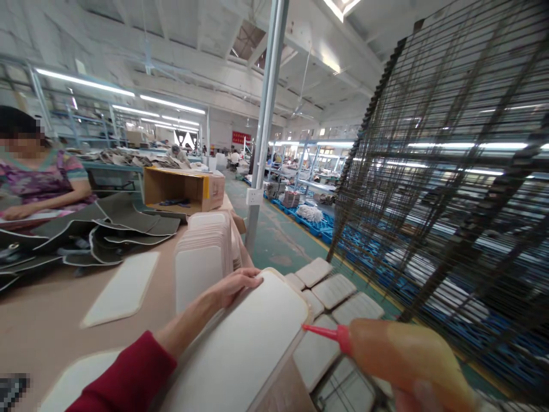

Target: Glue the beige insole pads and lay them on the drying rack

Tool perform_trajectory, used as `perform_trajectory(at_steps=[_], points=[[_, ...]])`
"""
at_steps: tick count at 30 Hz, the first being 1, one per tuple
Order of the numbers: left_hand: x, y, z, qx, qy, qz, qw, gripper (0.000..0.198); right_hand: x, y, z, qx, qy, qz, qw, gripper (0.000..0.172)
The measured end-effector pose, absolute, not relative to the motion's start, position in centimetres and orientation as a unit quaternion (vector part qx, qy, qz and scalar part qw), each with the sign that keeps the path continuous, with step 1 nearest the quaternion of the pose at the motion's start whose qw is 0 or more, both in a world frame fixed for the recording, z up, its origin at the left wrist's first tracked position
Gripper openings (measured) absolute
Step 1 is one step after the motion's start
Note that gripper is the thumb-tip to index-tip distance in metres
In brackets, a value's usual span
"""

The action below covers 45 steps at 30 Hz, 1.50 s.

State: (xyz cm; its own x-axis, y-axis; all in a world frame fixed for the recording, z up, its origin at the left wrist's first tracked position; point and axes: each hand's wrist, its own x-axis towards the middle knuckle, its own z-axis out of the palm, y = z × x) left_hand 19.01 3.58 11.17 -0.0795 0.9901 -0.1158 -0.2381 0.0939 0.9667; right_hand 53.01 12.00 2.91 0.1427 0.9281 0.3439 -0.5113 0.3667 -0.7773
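Observation:
My left hand (234,286) grips the far edge of a white rounded-corner panel (244,337), thumb on its top face. A squeeze bottle (398,349) of amber liquid with a red nozzle is held in my right hand (414,397), which shows only in part at the bottom edge. The nozzle tip is at the panel's right edge; whether it touches cannot be made out. Behind my left hand stands a stack of similar white panels (199,272). Another white panel (124,286) lies flat on the brown table (55,309) at the left.
More panels (332,292) lie spread at the right, below table level. A tall wire rack (412,171) rises there. Beyond are a metal post (263,120) and an open cardboard box (184,191). Dark white-edged pieces (124,226) lie at left, near a seated person (38,177).

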Motion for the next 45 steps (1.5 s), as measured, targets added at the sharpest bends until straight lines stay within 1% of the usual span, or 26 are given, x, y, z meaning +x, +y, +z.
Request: perform_trajectory(at_steps=[4,6,10,13,19,23,25,31,36,39,40,43,45], points=[[18.9,3.8,11.0,0.373,0.484,0.570,0.549,0.044,52.1,12.1,3.7,-0.193,-0.411,0.536,0.712,0.053],[18.8,3.9,10.9,0.365,0.484,0.576,0.549,0.043,52.0,12.5,3.7,-0.204,-0.406,0.537,0.711,0.054],[18.5,4.0,10.5,0.349,0.480,0.585,0.552,0.041,52.0,13.2,3.8,-0.251,-0.435,0.538,0.677,0.060],[18.4,4.0,10.2,0.348,0.481,0.585,0.552,0.040,51.5,13.0,4.2,-0.255,-0.442,0.542,0.668,0.057],[18.4,4.1,9.6,0.335,0.481,0.586,0.559,0.038,50.9,12.3,4.4,-0.252,-0.458,0.543,0.657,0.044],[18.4,4.1,9.5,0.329,0.485,0.588,0.558,0.040,51.5,13.3,3.7,-0.252,-0.462,0.555,0.644,0.053],[18.4,4.1,9.4,0.323,0.489,0.586,0.559,0.040,51.5,13.2,3.5,-0.266,-0.459,0.556,0.640,0.054],[18.1,4.3,8.8,0.321,0.500,0.575,0.563,0.037,50.8,10.5,4.4,-0.259,-0.447,0.578,0.632,0.045],[18.0,4.4,8.7,0.316,0.498,0.574,0.568,0.034,51.5,10.8,3.6,-0.287,-0.459,0.577,0.611,0.048],[17.9,4.3,8.8,0.320,0.496,0.575,0.566,0.035,51.7,11.2,2.7,-0.300,-0.449,0.585,0.605,0.045],[17.9,4.4,8.9,0.322,0.497,0.575,0.564,0.036,51.7,11.1,2.7,-0.300,-0.444,0.588,0.606,0.046],[17.7,4.5,9.0,0.326,0.501,0.573,0.561,0.038,51.4,10.8,3.3,-0.265,-0.440,0.590,0.623,0.062],[17.6,4.8,9.0,0.329,0.502,0.568,0.564,0.037,51.3,10.9,3.8,-0.228,-0.458,0.591,0.624,0.063]])
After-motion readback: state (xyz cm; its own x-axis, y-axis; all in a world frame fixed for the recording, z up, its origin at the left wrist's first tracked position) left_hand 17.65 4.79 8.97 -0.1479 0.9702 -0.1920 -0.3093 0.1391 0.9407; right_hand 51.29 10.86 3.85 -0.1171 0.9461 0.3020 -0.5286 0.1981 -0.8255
